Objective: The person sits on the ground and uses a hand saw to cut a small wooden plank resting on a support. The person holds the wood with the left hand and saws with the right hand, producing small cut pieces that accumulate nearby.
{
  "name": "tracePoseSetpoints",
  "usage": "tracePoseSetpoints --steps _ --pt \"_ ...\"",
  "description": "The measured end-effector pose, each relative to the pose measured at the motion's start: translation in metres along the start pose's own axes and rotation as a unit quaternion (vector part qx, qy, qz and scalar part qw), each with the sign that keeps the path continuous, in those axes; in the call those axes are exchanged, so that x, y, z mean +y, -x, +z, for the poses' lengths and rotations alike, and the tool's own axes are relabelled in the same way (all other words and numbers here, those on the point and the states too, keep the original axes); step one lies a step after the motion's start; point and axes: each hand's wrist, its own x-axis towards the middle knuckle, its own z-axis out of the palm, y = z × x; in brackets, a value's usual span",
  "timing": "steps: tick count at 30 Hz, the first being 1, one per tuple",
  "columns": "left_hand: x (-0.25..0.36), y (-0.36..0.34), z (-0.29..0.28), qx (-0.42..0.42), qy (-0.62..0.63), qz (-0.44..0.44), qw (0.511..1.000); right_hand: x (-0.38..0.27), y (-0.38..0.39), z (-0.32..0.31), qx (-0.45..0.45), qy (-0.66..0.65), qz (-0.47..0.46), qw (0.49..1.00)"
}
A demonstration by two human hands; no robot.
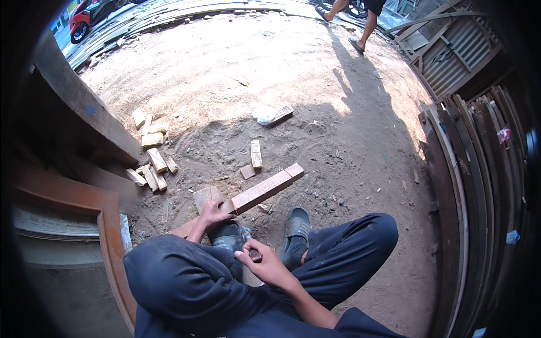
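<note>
A long reddish-brown wooden beam [264, 190] lies slantwise in front of me, with lines or cuts across it toward its far right end. My left hand [213, 214] grips it near the middle, beside my shoe. A flat pale wooden block [206, 194] shows just beyond that hand, partly covered. Closer to my body, my right hand [267, 263] is wrapped round a hand tool [255, 256] with a dark, rounded handle end. Something blue shows at the tool's far end, near the beam. Its exact kind is hard to make out.
Small cut wood pieces [155, 162] lie piled at the left. Two more blocks [256, 154] sit beyond the beam. A wooden frame [110, 225] stands close on my left, and stacked planks [473, 186] line the right. Farther off, a person's legs [369, 28] cross the sunlit dirt.
</note>
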Motion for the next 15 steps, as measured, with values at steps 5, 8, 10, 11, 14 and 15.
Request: tracePoseSetpoints --steps 5,8,10,11,14,15 --pt "0.016 -0.008 -0.007 -0.046 -0.01 -0.03 0.998 0.013 0.017 -0.018 -0.023 0.012 -0.015 1.0" --pt "0.039 -0.01 -0.016 -0.048 0.021 -0.073 0.996 0.0 -0.002 -0.021 -0.027 -0.022 0.031 0.999" --pt "0.033 -0.01 -0.017 -0.047 0.041 -0.109 0.992 0.004 -0.006 -0.021 -0.021 -0.018 0.011 1.0" --pt "0.032 -0.008 -0.018 -0.065 0.033 -0.112 0.991 0.005 -0.007 -0.021 -0.018 -0.016 0.001 1.0" --pt "0.031 0.004 -0.014 -0.046 0.033 -0.063 0.996 0.019 0.013 -0.033 -0.022 -0.007 -0.023 0.999" --pt "0.025 0.004 -0.01 -0.052 0.02 -0.049 0.997 0.02 0.018 -0.035 -0.031 -0.006 -0.014 0.999"
